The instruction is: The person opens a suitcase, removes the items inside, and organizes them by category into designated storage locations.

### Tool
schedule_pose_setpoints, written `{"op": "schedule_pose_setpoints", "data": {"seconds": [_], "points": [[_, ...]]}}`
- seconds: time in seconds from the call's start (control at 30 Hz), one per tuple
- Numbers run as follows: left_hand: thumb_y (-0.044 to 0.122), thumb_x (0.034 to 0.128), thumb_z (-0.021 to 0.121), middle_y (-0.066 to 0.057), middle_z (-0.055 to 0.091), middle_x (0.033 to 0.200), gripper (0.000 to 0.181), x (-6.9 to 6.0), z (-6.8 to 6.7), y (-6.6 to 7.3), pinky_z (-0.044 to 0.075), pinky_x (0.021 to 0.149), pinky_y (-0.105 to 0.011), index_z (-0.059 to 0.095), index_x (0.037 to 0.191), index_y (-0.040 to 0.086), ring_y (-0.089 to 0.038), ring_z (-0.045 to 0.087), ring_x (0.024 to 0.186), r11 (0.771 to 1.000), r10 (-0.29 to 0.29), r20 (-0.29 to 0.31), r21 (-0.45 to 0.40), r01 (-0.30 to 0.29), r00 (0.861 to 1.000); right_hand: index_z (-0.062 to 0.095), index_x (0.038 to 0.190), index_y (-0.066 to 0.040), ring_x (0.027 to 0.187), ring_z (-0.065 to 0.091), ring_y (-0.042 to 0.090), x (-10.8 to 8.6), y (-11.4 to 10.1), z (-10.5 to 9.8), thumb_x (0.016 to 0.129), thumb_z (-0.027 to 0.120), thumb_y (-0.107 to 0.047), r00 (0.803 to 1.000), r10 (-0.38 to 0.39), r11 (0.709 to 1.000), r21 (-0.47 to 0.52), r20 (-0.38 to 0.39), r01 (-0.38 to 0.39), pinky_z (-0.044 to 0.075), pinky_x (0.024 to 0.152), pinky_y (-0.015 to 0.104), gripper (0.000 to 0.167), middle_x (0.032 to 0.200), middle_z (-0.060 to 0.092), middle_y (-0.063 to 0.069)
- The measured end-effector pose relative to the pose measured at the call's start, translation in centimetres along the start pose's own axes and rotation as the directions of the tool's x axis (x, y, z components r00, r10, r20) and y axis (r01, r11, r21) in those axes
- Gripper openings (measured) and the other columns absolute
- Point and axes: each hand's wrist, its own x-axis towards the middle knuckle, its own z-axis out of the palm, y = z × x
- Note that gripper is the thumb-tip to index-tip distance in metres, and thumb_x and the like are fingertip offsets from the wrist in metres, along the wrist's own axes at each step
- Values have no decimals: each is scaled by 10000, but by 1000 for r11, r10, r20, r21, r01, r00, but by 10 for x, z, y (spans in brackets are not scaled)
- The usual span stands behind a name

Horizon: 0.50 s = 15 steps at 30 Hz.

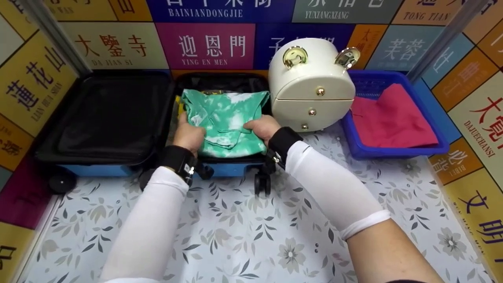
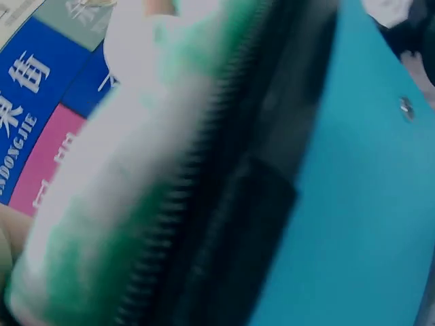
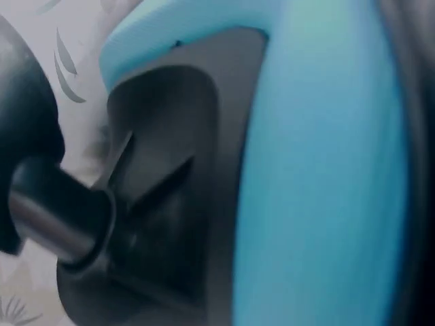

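Note:
A folded green and white tie-dye garment (image 1: 232, 118) lies in the right half of an open blue suitcase (image 1: 234, 169). The left hand (image 1: 189, 135) grips its left side, thumb on top. At its right side the right hand (image 1: 265, 127) pinches the cloth, the thumb over it and the other fingers mostly hidden. In the left wrist view, the blurred garment (image 2: 122, 170) lies along the case's black zipper (image 2: 177, 197). The right wrist view shows only the blue shell (image 3: 319, 176) and a black wheel mount (image 3: 163, 156), no hand.
The suitcase's black-lined left half (image 1: 106, 118) lies open at the left. Right of the case stands a cream drawer box (image 1: 312, 86) with gold ears. Beyond it, a blue basket (image 1: 397, 152) holds a red cloth (image 1: 393, 122). Patterned panels (image 1: 206, 45) stand behind and at both sides.

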Motion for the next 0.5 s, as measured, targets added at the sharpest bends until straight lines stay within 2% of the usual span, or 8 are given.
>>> {"op": "schedule_pose_setpoints", "data": {"seconds": [0.1, 0.2, 0.27, 0.33, 0.43, 0.5], "points": [[-91, 923, 452, -149, 261, 1752, 940, -6, 3, -3, 350, 1234, -365, 67, 1730, 197, -288, 353, 1553, 995, 98, -20, -18, -98, 995, 510, 1539, -37, 1181, 622, 240, -5, -2, -1, 966, 664, -25, 1000, 9, 994, 109, 15, -11, 562, 993, 345, 594, 1463, 582, 129], [-65, 952, 438, -116, 324, 1735, 868, -11, 4, -5, 354, 1228, -344, 145, 1723, 204, -256, 383, 1550, 975, 219, -49, -10, -220, 974, 513, 1498, -45, 1073, 628, 210, -10, -8, -3, 960, 628, 7, 999, 23, 968, 251, 42, -33, 562, 961, 355, 552, 1302, 601, 91], [-38, 980, 441, -103, 369, 1715, 806, -15, 3, -7, 350, 1236, -331, 201, 1711, 204, -232, 394, 1554, 952, 305, -58, -5, -305, 951, 511, 1471, -39, 1052, 644, 212, -13, -12, -3, 991, 636, -40, 997, 20, 942, 332, 78, -45, 565, 991, 376, 496, 1231, 615, 78], [-13, 1004, 454, -102, 412, 1691, 748, -18, 3, -10, 359, 1234, -329, 251, 1694, 192, -226, 437, 1526, 926, 377, -63, -4, -378, 924, 498, 1473, -40, 1080, 673, 221, -16, -16, -2, 1024, 656, -114, 995, -10, 935, 354, 101, -26, 568, 1037, 390, 482, 1228, 637, 75], [1, 1022, 468, -111, 463, 1652, 672, -21, 2, -13, 382, 1221, -336, 322, 1659, 159, -210, 476, 1493, 881, 470, -66, -17, -472, 880, 458, 1533, -62, 1208, 678, 247, -19, -19, 1, 1033, 690, -166, 992, -87, 949, 312, 97, 52, 551, 1101, 395, 562, 1351, 642, 94], [4, 1027, 473, -113, 493, 1625, 628, -24, 2, -15, 397, 1205, -340, 365, 1631, 136, -207, 504, 1461, 855, 515, -77, -25, -518, 854, 434, 1560, -76, 1280, 651, 261, -23, -19, 3, 1008, 714, -126, 987, -155, 961, 238, 47, 139, 539, 1112, 381, 621, 1435, 611, 111]]}}
